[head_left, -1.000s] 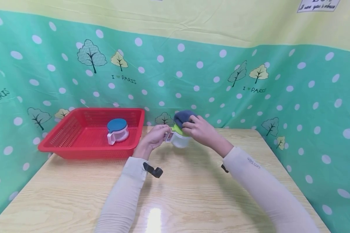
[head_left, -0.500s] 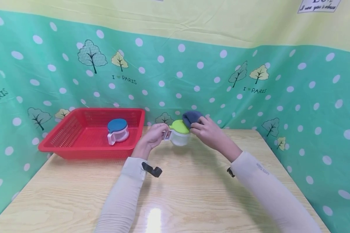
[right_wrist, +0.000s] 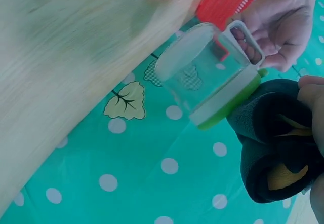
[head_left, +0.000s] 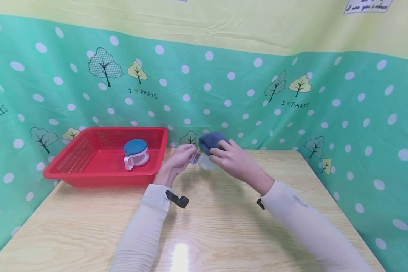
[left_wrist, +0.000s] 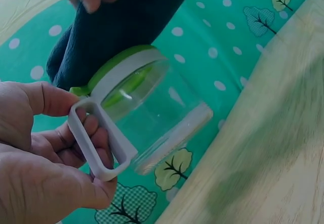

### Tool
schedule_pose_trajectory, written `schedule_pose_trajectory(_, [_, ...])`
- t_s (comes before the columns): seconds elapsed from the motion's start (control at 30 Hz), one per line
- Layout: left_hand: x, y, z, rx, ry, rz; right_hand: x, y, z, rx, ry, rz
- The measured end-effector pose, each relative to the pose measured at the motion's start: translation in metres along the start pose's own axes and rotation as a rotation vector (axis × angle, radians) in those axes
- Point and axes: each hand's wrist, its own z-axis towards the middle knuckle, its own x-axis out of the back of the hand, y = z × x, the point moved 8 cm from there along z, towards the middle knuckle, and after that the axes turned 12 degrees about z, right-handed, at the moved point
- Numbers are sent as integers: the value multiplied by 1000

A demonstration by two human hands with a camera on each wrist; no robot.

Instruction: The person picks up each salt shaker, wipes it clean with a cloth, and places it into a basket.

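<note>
My left hand (head_left: 181,157) grips the white handle (left_wrist: 96,142) of a clear jar (left_wrist: 167,107) with a green lid (right_wrist: 228,105). The jar looks transparent and is held up off the table. In my right hand (head_left: 229,158) is a folded dark blue cloth (head_left: 211,142), pressed against the top of the green lid. The cloth covers most of the lid in the head view. Its folded layers (right_wrist: 263,112) show in the right wrist view, with a bit of yellow inside.
A red plastic basket (head_left: 105,180) stands at the left on the wooden table (head_left: 204,219). Inside it sits a similar jar with a blue lid (head_left: 135,147) and a pale handle. Behind the table hangs a green dotted curtain (head_left: 221,90).
My right hand drew the cloth off to the right side of the lid, then moved it back left over the lid. The left hand and jar stay nearly in place.
</note>
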Motion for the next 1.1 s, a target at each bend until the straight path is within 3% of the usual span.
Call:
schedule_pose_trajectory(0.1, [-1, 2, -1, -10, -2, 7, -3, 8, 3, -22, 21, 26])
schedule_pose_trajectory(0.3, [5, 3, -2, -18, 34, 4, -11, 38, -6, -151, 35, 116])
schedule_pose_trajectory(0.53, [13, 4, -1, -34, 68, -46, -11, 61, -25, -298, 148, 355])
schedule_pose_trajectory(0.73, [18, 1, 0, -10, 111, -82, -7, 57, -34, -334, 230, 427])
schedule_pose_trajectory(0.93, [21, 1, 2, -31, 168, -126, -5, 49, -37, -339, 278, 452])
schedule_pose_trajectory(1.1, [19, 2, 2, -53, 217, -109, -5, 44, -38, -347, 302, 473])
